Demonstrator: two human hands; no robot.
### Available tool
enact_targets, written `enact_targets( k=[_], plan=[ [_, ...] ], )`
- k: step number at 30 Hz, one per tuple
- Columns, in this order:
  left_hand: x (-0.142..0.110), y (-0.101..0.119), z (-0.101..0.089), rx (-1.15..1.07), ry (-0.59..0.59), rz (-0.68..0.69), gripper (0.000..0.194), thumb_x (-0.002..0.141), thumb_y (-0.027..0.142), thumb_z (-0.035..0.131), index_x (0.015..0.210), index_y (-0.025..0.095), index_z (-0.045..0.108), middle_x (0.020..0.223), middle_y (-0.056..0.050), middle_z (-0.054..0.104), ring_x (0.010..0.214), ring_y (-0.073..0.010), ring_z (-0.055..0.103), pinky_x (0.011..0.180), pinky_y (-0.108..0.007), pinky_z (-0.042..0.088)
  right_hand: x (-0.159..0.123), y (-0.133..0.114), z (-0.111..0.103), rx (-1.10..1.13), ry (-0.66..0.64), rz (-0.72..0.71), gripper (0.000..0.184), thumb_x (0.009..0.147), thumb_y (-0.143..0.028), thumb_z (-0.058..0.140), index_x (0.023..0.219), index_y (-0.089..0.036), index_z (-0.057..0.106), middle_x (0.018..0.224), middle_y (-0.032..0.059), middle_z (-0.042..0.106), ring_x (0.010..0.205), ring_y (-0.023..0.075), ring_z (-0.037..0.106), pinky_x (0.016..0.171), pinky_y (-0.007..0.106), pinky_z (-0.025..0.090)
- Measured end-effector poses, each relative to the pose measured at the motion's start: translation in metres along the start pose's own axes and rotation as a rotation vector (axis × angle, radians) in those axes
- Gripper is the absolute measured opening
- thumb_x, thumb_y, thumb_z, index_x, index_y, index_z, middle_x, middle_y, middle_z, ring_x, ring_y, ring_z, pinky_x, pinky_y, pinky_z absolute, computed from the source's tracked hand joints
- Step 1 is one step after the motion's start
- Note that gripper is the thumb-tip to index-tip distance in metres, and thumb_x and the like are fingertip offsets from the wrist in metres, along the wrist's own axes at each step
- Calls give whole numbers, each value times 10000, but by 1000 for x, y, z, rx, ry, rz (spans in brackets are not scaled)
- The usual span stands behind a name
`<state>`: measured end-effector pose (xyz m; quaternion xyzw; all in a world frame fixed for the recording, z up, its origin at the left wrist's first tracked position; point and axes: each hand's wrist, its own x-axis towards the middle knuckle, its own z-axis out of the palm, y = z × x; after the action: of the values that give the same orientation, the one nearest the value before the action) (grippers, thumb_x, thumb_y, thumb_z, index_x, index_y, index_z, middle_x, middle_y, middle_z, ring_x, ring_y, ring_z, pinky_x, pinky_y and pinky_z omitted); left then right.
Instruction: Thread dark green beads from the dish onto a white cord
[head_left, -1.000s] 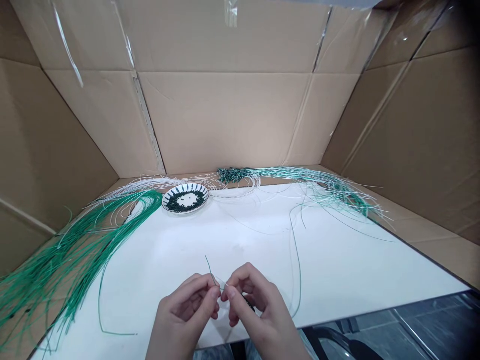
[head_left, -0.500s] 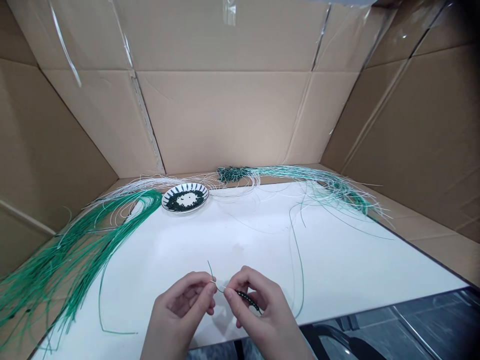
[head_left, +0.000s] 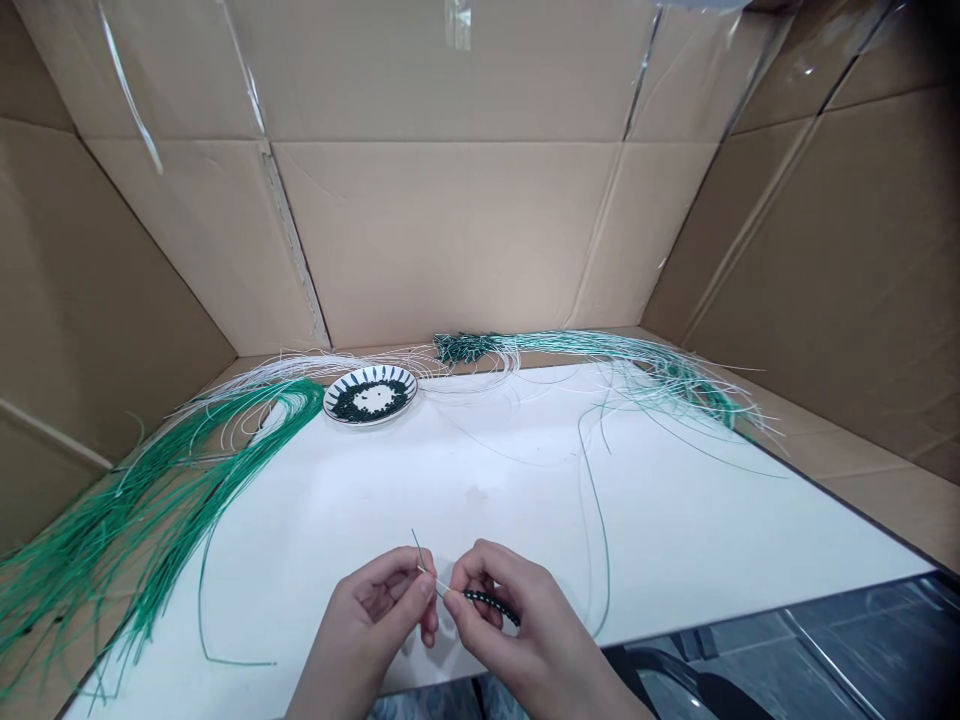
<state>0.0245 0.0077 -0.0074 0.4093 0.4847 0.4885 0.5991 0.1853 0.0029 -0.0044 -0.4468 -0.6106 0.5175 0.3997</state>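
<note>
Near the front edge of the white board [head_left: 675,520], my left hand [head_left: 375,625] pinches a thin green wire [head_left: 417,549] whose short end sticks up above the fingers. My right hand [head_left: 517,635] pinches the same wire just to the right, where a short row of dark green beads [head_left: 491,603] is strung on it. The wire's long tail loops out right of my right hand and runs up the board [head_left: 592,500]. The two hands' fingertips almost touch.
A small striped dish of dark green beads [head_left: 370,393] stands at the back left. A sheaf of green wires [head_left: 150,500] and white wires [head_left: 247,385] fans over the left side. Beaded green wires [head_left: 637,365] lie at the back right. Cardboard walls [head_left: 450,230] enclose the board.
Both hands have drifted slightly down toward me. The row of beads by my right fingers has come into view, and the wire's short end stands a little lower.
</note>
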Motion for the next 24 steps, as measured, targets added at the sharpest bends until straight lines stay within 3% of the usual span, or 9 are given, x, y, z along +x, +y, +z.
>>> enact_targets(
  k=[5,11,17,21,24],
  plan=[
    [4,-4,0,-4,24,-20,419,645,570,871,689,177,734,487,45,559,516,-113,444,541,-229,332,1,7,-2,-99,-9,-11,101,913,-247,571,825,-200,568,740,-18,573,671,141,515,610,239,392],
    [5,-4,0,-34,46,-38,439,635,570,880,709,168,720,489,45,561,534,-112,429,537,-222,300,-3,5,2,-150,123,-92,213,939,-302,585,765,-192,641,726,0,653,662,146,542,626,253,418],
    [1,-2,0,-56,33,-53,451,633,585,876,709,165,733,494,44,566,521,-105,421,528,-223,285,-6,12,12,72,290,-72,152,857,-327,714,790,-198,757,742,26,693,702,178,620,587,255,500],
    [0,-1,0,-65,23,-62,421,665,560,864,708,167,720,505,42,566,520,-105,409,533,-231,276,-6,14,16,233,344,-20,240,790,-432,805,775,-193,809,710,36,710,598,161,614,512,246,518],
    [0,-1,0,-71,28,-56,411,669,550,863,699,169,710,503,43,560,526,-110,407,540,-237,276,-6,13,17,234,388,10,260,722,-463,857,739,-204,843,681,58,747,587,181,634,532,266,543]
  ],
)
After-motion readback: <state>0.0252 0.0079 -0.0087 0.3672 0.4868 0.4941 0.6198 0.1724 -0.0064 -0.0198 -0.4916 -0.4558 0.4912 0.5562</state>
